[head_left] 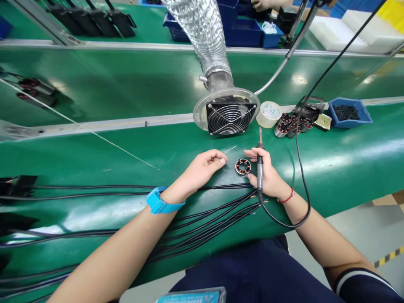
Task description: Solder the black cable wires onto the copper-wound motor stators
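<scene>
In the head view, my left hand pinches a thin strand of solder wire, its free end pointing up and right. My right hand has a soldering iron lodged in it, tip upward. Its thumb and fingertips spread around the right side of a small motor stator with copper windings; whether they touch it I cannot tell. The stator lies on the green mat between both hands. Below them, several black cables end in thin coloured wires close to my right wrist.
A fume extractor fan hangs from a foil duct just beyond my hands. Back right are a tape roll, several more stators and a blue bin of black parts. The iron's cord loops over my right forearm.
</scene>
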The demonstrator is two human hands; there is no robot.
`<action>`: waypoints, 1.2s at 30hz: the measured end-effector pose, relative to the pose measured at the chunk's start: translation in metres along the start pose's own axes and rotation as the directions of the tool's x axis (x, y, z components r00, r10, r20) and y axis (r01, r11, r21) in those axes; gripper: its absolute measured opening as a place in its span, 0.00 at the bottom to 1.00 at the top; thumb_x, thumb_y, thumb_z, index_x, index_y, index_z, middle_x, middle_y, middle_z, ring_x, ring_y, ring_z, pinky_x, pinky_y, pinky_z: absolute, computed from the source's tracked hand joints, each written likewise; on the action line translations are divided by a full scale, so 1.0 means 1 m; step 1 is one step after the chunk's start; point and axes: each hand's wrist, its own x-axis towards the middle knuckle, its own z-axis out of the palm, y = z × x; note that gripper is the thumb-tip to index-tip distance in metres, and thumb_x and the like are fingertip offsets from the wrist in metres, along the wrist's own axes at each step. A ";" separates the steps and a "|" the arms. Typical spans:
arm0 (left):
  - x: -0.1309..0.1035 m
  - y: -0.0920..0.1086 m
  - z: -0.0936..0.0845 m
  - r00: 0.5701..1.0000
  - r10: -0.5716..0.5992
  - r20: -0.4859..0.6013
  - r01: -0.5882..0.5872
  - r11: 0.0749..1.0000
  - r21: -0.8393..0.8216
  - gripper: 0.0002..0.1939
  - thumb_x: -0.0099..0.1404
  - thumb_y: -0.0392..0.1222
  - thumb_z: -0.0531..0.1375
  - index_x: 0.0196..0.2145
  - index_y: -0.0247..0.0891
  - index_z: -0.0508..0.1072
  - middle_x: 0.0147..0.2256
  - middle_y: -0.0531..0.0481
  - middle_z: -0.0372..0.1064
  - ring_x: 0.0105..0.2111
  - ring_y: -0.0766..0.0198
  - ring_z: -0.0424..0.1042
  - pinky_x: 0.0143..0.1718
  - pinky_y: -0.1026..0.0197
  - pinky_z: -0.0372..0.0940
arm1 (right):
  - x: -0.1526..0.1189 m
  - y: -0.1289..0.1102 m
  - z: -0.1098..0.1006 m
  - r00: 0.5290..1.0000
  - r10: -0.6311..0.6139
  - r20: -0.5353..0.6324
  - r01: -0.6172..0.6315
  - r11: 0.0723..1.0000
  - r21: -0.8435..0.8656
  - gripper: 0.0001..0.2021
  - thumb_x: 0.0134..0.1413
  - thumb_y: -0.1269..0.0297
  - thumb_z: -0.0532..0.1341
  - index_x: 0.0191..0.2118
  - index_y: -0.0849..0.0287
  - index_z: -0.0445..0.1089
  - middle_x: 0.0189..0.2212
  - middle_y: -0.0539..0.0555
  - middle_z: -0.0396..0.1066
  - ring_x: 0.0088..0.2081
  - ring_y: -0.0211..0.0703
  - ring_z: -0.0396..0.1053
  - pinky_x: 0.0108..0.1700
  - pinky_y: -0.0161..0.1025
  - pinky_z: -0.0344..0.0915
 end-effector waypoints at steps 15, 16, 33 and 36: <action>-0.008 0.001 0.017 0.985 0.155 0.074 -0.156 0.988 0.004 0.13 0.61 0.48 0.61 0.39 0.37 0.72 0.29 0.54 0.63 0.29 0.66 0.60 0.32 0.62 0.57 | 0.002 -0.003 -0.005 1.000 -0.018 -0.002 0.018 0.981 0.194 0.34 0.55 0.70 0.62 0.63 0.50 0.46 0.64 0.62 0.62 0.65 0.49 0.65 0.66 0.57 0.65; -0.008 0.002 0.020 0.984 0.158 0.085 -0.161 0.987 0.023 0.11 0.63 0.48 0.59 0.37 0.37 0.71 0.30 0.54 0.65 0.29 0.66 0.61 0.32 0.62 0.57 | -0.002 -0.005 -0.007 0.996 0.011 -0.084 0.003 0.987 0.163 0.31 0.55 0.70 0.61 0.62 0.50 0.49 0.59 0.61 0.67 0.60 0.47 0.69 0.61 0.54 0.69; 0.003 -0.018 -0.014 0.946 0.056 0.320 -0.133 0.966 0.224 0.10 0.68 0.45 0.55 0.36 0.36 0.71 0.33 0.52 0.69 0.35 0.63 0.65 0.40 0.62 0.60 | 0.000 -0.002 0.010 0.961 0.188 -0.203 -0.139 0.963 0.232 0.21 0.61 0.52 0.65 0.53 0.53 0.60 0.31 0.50 0.77 0.31 0.42 0.76 0.36 0.40 0.72; 0.007 -0.021 -0.012 0.949 0.043 0.312 -0.117 0.968 0.224 0.08 0.68 0.41 0.56 0.35 0.35 0.72 0.32 0.52 0.70 0.34 0.64 0.66 0.39 0.63 0.61 | 0.003 0.008 0.004 0.973 0.187 -0.137 -0.172 0.979 0.110 0.21 0.61 0.53 0.64 0.55 0.53 0.59 0.29 0.48 0.75 0.27 0.41 0.73 0.32 0.39 0.71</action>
